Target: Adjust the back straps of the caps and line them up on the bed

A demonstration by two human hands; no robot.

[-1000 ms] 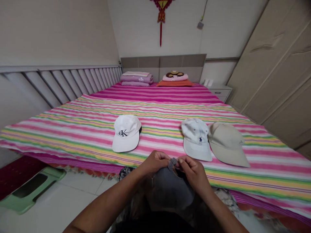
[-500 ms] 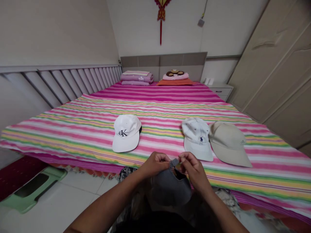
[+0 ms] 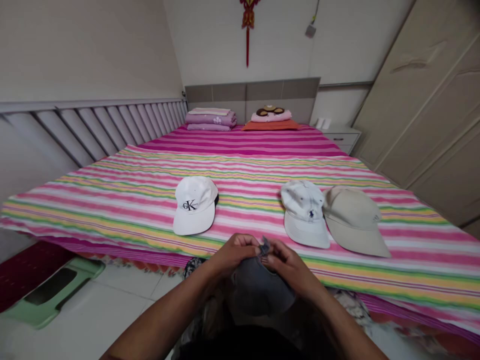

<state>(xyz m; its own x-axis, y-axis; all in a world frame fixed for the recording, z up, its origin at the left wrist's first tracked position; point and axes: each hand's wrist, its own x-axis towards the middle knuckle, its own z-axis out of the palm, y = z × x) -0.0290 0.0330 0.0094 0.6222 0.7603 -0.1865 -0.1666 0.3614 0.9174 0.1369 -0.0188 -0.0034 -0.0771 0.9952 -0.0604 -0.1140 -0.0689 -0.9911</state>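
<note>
A dark grey cap (image 3: pixel 258 290) hangs in front of me at the near edge of the bed, its back strap uppermost. My left hand (image 3: pixel 240 250) pinches the strap's left side between thumb and fingers. On the other side, my right hand (image 3: pixel 283 260) is closed on the strap, its fingertips partly behind the fabric. The strap's loose end (image 3: pixel 264 244) sticks up between both hands. Beyond them on the bed lie a white cap with dark letters (image 3: pixel 195 205), a pale cap with a small dark emblem (image 3: pixel 304 214) and a beige cap (image 3: pixel 354 220).
The bed (image 3: pixel 247 175) has a striped cover. Folded purple bedding (image 3: pixel 211 120) and an orange and pink pile (image 3: pixel 270 121) sit by the headboard (image 3: pixel 225 95). A green stool (image 3: pixel 56 295) stands on the floor at left. A nightstand (image 3: pixel 341 137) is at far right.
My right hand has shifted left and closer to my left hand at the strap. The strap's end now points up between them. The other caps lie where they were.
</note>
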